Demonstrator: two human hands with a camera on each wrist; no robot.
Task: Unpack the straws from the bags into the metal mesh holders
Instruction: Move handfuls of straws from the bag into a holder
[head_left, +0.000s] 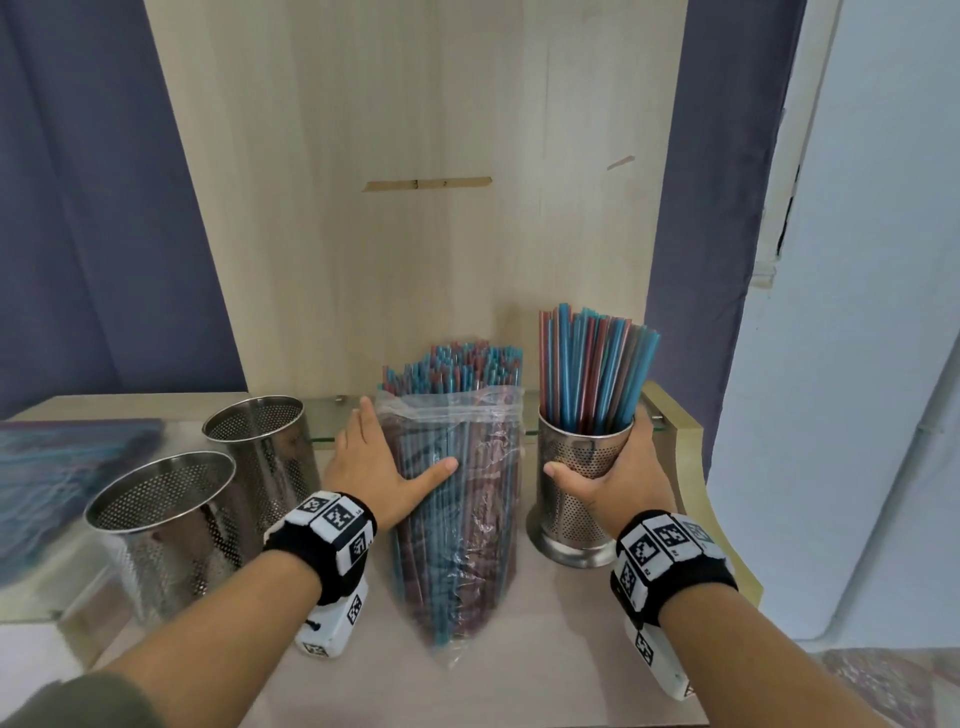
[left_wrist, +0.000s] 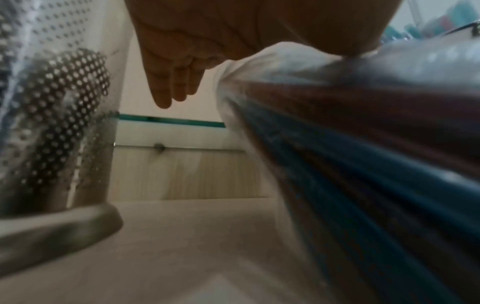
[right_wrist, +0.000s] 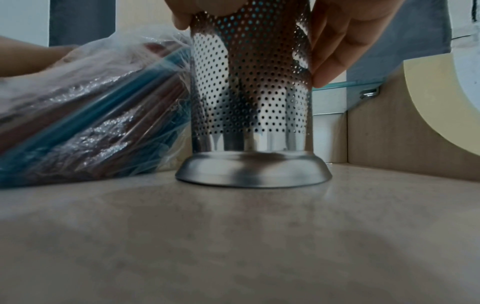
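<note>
Head view: right hand (head_left: 605, 480) grips perforated steel holder (head_left: 576, 499); left hand (head_left: 376, 470) steadies crinkly bag (head_left: 462, 519).

So the bag of straws (head_left: 457, 499) leaned in the middle of the tabletop (head_left: 519, 670). A filled holder (head_left: 582, 488) stood just to its right, near the right edge, and two empty holders (head_left: 166, 525) (head_left: 265, 447) stood toward the left edge.

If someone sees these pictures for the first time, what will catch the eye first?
Probably the clear bag packed with blue and red straws, leaning in the middle of the table under the left hand. Next, the metal holder of upright straws on the right, gripped by the right hand. Two empty holders stand left.
</note>
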